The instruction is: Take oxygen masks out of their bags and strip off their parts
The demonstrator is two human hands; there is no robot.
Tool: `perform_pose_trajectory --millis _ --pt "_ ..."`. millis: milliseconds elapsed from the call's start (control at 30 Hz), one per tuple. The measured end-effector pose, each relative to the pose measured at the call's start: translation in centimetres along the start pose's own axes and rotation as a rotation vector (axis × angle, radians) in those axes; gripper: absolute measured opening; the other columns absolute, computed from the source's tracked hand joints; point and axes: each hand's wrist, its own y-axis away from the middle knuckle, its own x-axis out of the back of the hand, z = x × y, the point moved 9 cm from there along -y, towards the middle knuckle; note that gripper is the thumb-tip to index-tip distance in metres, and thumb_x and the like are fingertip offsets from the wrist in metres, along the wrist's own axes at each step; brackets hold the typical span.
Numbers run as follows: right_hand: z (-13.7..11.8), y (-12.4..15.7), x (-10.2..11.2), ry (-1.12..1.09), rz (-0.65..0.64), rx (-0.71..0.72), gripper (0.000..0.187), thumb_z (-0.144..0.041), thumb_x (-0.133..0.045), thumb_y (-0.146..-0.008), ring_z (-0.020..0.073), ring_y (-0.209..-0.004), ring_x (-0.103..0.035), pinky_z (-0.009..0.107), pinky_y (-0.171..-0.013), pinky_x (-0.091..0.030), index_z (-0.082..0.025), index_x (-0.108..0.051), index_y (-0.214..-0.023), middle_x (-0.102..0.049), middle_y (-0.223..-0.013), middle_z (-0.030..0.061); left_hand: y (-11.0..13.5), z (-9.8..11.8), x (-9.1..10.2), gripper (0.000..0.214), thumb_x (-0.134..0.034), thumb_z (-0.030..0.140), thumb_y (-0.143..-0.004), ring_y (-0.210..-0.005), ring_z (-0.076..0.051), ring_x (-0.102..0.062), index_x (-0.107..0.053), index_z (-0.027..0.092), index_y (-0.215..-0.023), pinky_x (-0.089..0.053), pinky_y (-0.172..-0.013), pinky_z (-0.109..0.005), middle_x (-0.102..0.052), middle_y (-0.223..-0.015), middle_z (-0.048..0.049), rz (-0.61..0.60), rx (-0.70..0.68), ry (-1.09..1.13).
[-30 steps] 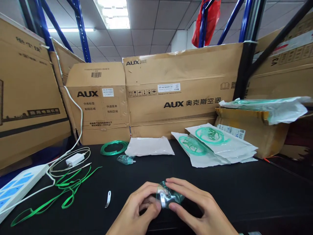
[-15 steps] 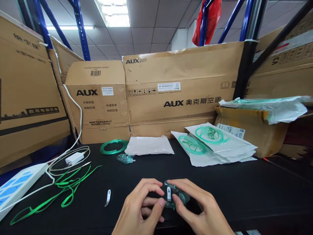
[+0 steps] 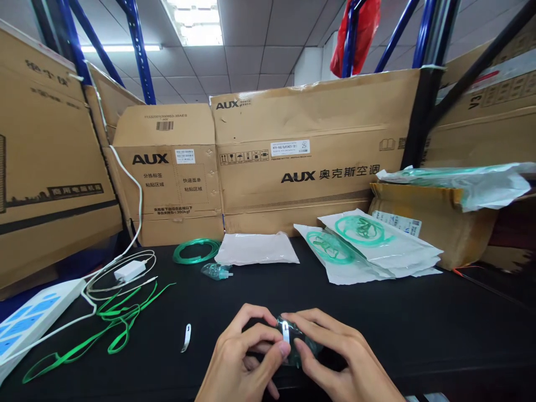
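A clear green-tinted plastic mask (image 3: 302, 347) with a small metal strip on its top sits between both my hands at the near edge of the black table (image 3: 419, 324). My left hand (image 3: 243, 360) pinches it from the left, thumb and forefinger closed at the strip. From the right, my right hand (image 3: 339, 357) grips the mask with its fingers curled over it. A loose metal strip (image 3: 186, 338) lies on the table to the left of my hands.
Green elastic straps (image 3: 113, 324), a white charger with cable (image 3: 129, 271) and a power strip (image 3: 29, 318) lie left. Coiled green tubing (image 3: 196, 251), a small clear connector (image 3: 215, 271) and white bags (image 3: 256, 249), some holding green tubing (image 3: 368, 245), sit farther back before AUX cardboard boxes (image 3: 310, 156).
My hands have turned the mask so the metal strip faces up, and they have drawn slightly lower and closer together. My left thumb and forefinger now pinch at the strip.
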Motion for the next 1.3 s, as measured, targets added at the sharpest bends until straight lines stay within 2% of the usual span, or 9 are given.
perform_pose_trajectory --millis 133,233,333,500,633,800,1033,1167,1300 --pt "-0.4 0.2 0.0 0.017 0.043 0.023 0.032 -0.014 -0.062 -0.094 0.0173 -0.095 -0.075 0.022 -0.084 -0.059 -0.028 -0.079 -0.118 -0.077 -0.108 0.0037 -0.1 0.3 0.3 0.027 -0.067 0.044 -0.094 -0.054 -0.003 -0.058 -0.080 0.021 -0.089 -0.057 -0.045 -0.014 -0.056 -0.112 -0.0052 -0.040 -0.038 -0.122" --pt "-0.3 0.5 0.3 0.033 0.102 0.035 0.033 -0.015 -0.062 -0.094 0.0171 -0.097 -0.075 0.021 -0.086 -0.060 -0.028 -0.077 -0.121 -0.076 -0.110 0.0037 -0.1 1.1 0.3 0.015 -0.068 0.032 -0.092 -0.070 -0.011 -0.065 -0.081 0.024 -0.090 -0.057 -0.054 -0.017 -0.059 -0.114 -0.0069 -0.055 -0.151 -0.222" --pt "-0.1 0.6 0.4 0.061 0.137 0.045 0.032 -0.016 -0.063 -0.095 0.0174 -0.100 -0.075 0.021 -0.089 -0.060 -0.027 -0.076 -0.122 -0.075 -0.113 0.0045 -0.1 1.6 0.3 0.015 -0.067 0.028 -0.093 -0.086 -0.017 -0.068 -0.080 0.024 -0.089 -0.059 -0.065 -0.022 -0.061 -0.114 -0.0086 -0.063 -0.214 -0.253" --pt "-0.2 0.6 0.2 0.117 0.145 0.086 0.031 -0.016 -0.062 -0.096 0.0179 -0.104 -0.074 0.021 -0.092 -0.060 -0.023 -0.074 -0.124 -0.075 -0.116 0.0058 -0.2 1.5 0.5 0.013 -0.067 0.028 -0.093 -0.080 -0.015 -0.067 -0.078 0.023 -0.087 -0.058 -0.063 -0.022 -0.062 -0.111 -0.0076 -0.030 -0.205 -0.321" --pt "-0.4 0.9 0.1 0.146 0.143 0.112 0.034 -0.017 -0.062 -0.097 0.0173 -0.108 -0.073 0.020 -0.095 -0.059 -0.025 -0.072 -0.129 -0.074 -0.119 0.0051 0.1 2.4 1.0 0.010 -0.066 0.021 -0.092 -0.080 -0.014 -0.067 -0.074 0.023 -0.088 -0.058 -0.063 -0.021 -0.062 -0.110 -0.0069 0.031 -0.340 -0.428" --pt "0.3 1.2 -0.2 0.253 0.135 0.090 0.040 -0.020 -0.064 -0.098 0.0184 -0.113 -0.073 0.023 -0.099 -0.058 -0.026 -0.067 -0.137 -0.070 -0.129 0.0066 0.5 3.2 1.2 0.010 -0.063 0.014 -0.092 -0.087 -0.016 -0.070 -0.069 0.022 -0.092 -0.059 -0.073 -0.025 -0.061 -0.112 -0.0061 0.002 -0.482 -0.597" --pt "1.1 1.5 -0.6 0.369 0.134 0.145 0.042 -0.021 -0.063 -0.098 0.0240 -0.120 -0.071 0.033 -0.102 -0.059 -0.026 -0.065 -0.139 -0.067 -0.137 0.0093 0.0 2.7 1.5 0.011 -0.070 0.019 -0.092 -0.079 -0.015 -0.069 -0.063 0.026 -0.097 -0.057 -0.068 -0.027 -0.062 -0.116 -0.0011 -0.118 -0.383 -0.738" --pt "1.1 1.7 -0.6 0.362 0.152 0.186 0.043 -0.020 -0.066 -0.095 0.0244 -0.118 -0.071 0.033 -0.100 -0.061 -0.027 -0.066 -0.138 -0.067 -0.136 0.0092 -0.4 2.3 2.2 0.035 -0.084 0.031 -0.083 -0.081 -0.019 -0.067 -0.056 0.025 -0.103 -0.057 -0.071 -0.031 -0.064 -0.103 0.0011 -0.092 -0.249 -0.775" --pt "0.7 1.7 -0.4 0.337 0.184 0.212 0.040 -0.019 -0.065 -0.096 0.0236 -0.113 -0.073 0.030 -0.096 -0.062 -0.026 -0.068 -0.135 -0.068 -0.134 0.0096 -0.2 2.1 1.3 0.043 -0.087 0.031 -0.080 -0.088 -0.022 -0.070 -0.058 0.027 -0.112 -0.058 -0.072 -0.032 -0.067 -0.101 0.0015 -0.140 -0.267 -0.787"
